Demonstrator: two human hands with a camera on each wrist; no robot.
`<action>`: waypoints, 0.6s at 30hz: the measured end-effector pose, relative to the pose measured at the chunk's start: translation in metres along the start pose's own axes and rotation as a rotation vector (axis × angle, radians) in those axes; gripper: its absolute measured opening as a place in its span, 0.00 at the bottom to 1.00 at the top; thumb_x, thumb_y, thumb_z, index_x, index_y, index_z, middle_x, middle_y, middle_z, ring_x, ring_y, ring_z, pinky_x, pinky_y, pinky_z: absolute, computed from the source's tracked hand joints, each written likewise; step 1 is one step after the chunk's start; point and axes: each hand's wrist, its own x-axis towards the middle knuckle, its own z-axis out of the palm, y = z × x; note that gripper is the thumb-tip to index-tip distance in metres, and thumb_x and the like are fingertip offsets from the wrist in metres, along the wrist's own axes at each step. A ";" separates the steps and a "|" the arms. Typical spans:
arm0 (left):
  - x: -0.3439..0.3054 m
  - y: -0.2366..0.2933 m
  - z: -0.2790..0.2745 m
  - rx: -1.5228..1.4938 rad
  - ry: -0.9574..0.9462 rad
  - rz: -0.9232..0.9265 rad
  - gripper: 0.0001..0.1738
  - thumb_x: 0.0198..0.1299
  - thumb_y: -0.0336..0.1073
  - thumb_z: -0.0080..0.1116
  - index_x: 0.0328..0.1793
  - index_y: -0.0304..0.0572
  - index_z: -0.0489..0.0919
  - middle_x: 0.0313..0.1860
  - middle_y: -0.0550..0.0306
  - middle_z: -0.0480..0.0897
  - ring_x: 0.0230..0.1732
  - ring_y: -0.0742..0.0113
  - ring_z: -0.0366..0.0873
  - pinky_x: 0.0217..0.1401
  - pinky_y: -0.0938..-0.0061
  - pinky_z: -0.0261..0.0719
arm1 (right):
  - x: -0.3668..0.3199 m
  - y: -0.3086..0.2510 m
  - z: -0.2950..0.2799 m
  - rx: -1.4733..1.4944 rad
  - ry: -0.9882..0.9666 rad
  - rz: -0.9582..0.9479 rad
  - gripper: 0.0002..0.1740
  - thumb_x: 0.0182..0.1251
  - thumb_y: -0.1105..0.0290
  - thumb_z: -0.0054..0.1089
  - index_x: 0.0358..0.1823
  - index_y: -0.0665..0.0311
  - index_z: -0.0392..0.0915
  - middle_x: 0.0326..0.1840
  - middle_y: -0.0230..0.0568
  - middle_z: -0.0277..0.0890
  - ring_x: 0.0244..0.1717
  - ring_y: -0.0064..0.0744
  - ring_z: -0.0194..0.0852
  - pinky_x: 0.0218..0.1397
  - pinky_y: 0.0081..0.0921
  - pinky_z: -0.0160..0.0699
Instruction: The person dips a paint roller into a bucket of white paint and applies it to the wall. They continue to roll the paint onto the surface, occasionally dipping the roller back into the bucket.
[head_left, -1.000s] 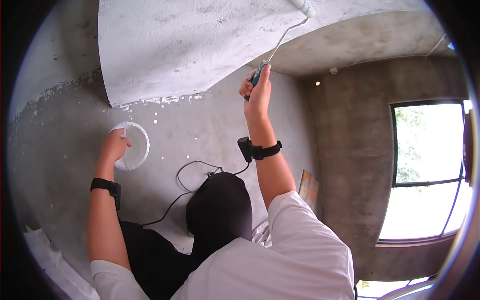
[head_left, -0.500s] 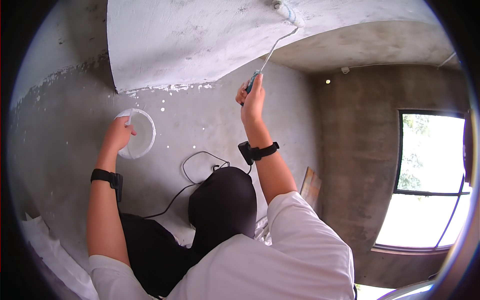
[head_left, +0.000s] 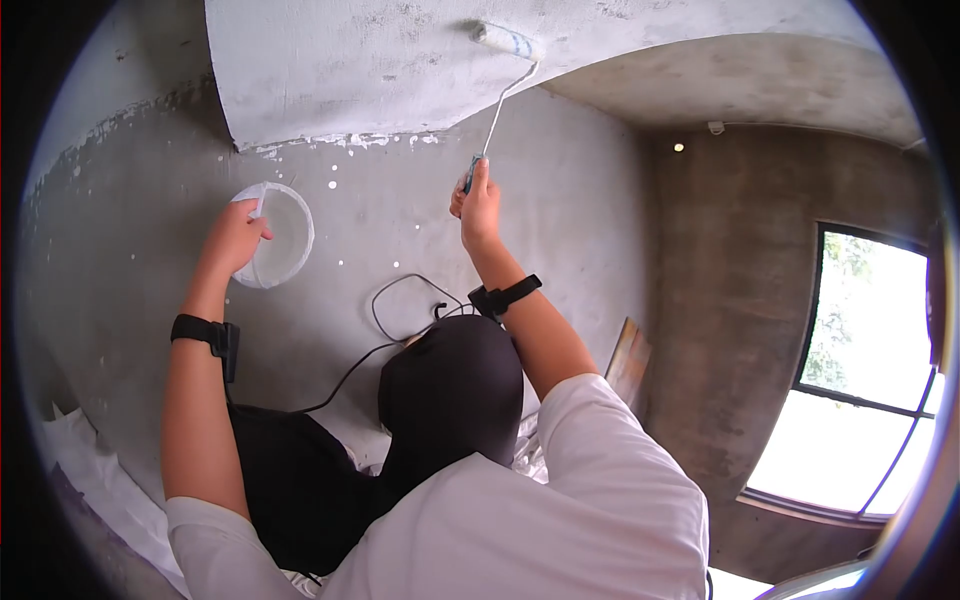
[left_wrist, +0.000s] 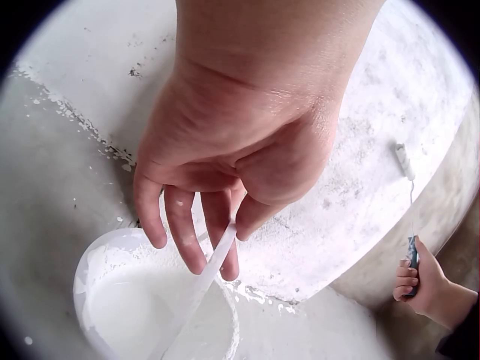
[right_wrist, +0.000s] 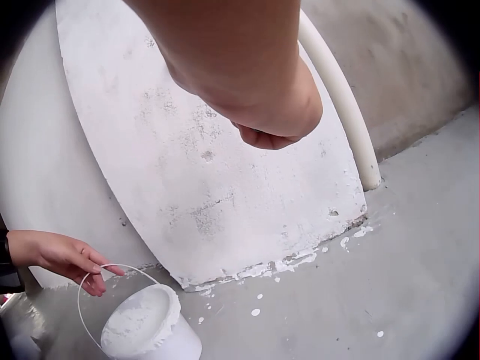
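Observation:
My left hand (head_left: 236,238) holds a white plastic bucket (head_left: 307,248) by its bail handle. In the left wrist view the thumb and fingers pinch that handle (left_wrist: 196,296), and pale paint (left_wrist: 135,307) shows inside the bucket. My right hand (head_left: 481,215) grips the blue-green handle of a paint roller (head_left: 506,105), thumb along it. The white roller sleeve (head_left: 510,42) lies against the white-painted column face (head_left: 350,85), which has grey patchy spots. In the right wrist view my forearm hides the roller and most of the right hand.
White paint drips (head_left: 333,185) dot the grey floor (head_left: 340,225) along the column's base. A dark cable (head_left: 374,305) loops across the floor by my head covering. A pale pipe (right_wrist: 349,105) runs beside the column. A board (head_left: 628,362) leans near the brown wall, left of a window (head_left: 850,350).
My right hand has moved left with the roller, its sleeve travelling left across the white face. The head view has shifted, and the left hand still holds the bucket.

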 end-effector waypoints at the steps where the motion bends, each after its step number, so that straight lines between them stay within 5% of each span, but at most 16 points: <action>1: 0.000 0.001 0.000 0.002 -0.012 0.003 0.24 0.64 0.33 0.50 0.66 0.37 0.76 0.36 0.50 0.88 0.36 0.60 0.82 0.47 0.65 0.78 | -0.002 0.004 0.001 -0.006 0.011 0.024 0.34 0.80 0.40 0.37 0.22 0.59 0.60 0.14 0.27 0.52 0.12 0.20 0.46 0.17 0.23 0.45; 18: 0.000 0.001 0.000 0.022 -0.014 0.004 0.26 0.65 0.33 0.51 0.69 0.34 0.74 0.37 0.51 0.88 0.34 0.65 0.80 0.45 0.68 0.78 | -0.023 0.054 -0.001 -0.098 -0.022 0.372 0.32 0.78 0.39 0.43 0.22 0.57 0.60 0.15 0.24 0.50 0.12 0.17 0.42 0.16 0.22 0.42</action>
